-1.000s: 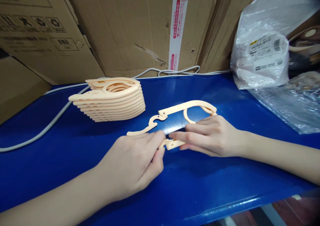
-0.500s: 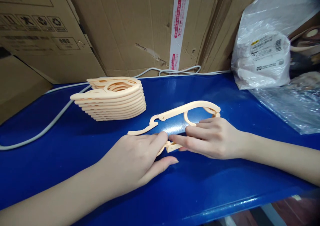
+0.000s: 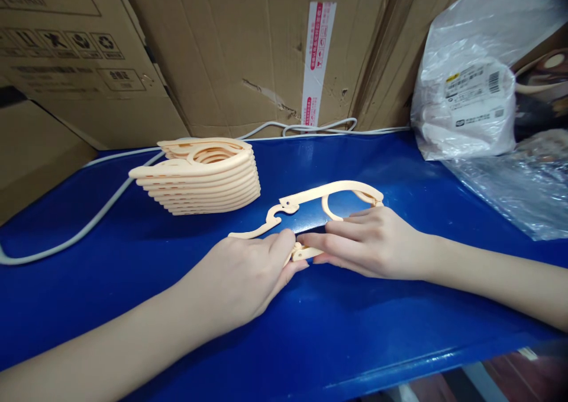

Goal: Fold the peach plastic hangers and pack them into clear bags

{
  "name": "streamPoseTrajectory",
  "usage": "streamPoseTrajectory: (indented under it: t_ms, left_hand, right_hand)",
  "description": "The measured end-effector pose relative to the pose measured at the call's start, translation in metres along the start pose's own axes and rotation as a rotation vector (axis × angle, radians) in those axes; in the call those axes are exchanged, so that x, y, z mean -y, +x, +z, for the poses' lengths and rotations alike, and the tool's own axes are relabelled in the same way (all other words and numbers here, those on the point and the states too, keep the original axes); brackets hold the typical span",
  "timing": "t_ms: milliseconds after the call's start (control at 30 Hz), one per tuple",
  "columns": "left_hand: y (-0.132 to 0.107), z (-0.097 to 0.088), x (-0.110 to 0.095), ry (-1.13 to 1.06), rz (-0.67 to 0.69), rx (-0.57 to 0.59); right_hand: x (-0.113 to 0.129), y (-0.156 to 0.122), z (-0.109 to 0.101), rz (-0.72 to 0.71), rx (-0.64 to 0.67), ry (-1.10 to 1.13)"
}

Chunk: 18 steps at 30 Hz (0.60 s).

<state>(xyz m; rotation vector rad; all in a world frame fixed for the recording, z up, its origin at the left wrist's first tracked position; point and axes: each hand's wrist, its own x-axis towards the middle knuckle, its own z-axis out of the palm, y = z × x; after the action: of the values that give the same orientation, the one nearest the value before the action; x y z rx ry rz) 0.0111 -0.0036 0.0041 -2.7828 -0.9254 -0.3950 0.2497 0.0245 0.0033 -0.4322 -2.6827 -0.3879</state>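
Observation:
A cream plastic folding hanger (image 3: 317,192) is held over the blue table, its two hinged arms spread apart, one far and one near. My left hand (image 3: 246,275) is closed on its left end, thumb and fingers pinching close to the near joint. My right hand (image 3: 377,242) grips the hanger's right part, its index finger stretched toward that same joint. The fingers hide much of the near arm and the right end. A stack of similar folded hangers (image 3: 208,183) lies behind my left hand, apart from it.
Cardboard boxes (image 3: 231,52) stand along the back and left of the blue table (image 3: 337,337). White cable (image 3: 89,239) runs along the back and curves down the left side. At the back right sits a plastic-wrapped package (image 3: 470,106) beside clear plastic film (image 3: 501,189).
My left thumb has come up against the near joint. The far arm has bent at its joint and moved slightly left, as has my right hand.

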Motion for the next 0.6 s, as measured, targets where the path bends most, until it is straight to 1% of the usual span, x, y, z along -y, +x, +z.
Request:
streamPoseTrajectory:
  t_ms: [133, 267, 433, 600]
  left_hand:
    - [-0.003, 0.004, 0.010, -0.036, -0.017, 0.041]
    - [-0.006, 0.010, 0.016, 0.009, -0.035, 0.029]
    - [-0.002, 0.003, 0.012, 0.061, 0.016, 0.000]
    - [-0.002, -0.002, 0.008, 0.183, 0.055, -0.047]
  right_hand:
    - [-0.002, 0.000, 0.001, 0.072, 0.039, 0.063]
    - [-0.006, -0.001, 0.003, 0.100, 0.042, 0.068]
    - [-0.006, -0.001, 0.004, 0.081, 0.016, 0.034]
    - [-0.003, 0.001, 0.002, 0.084, 0.021, 0.071]
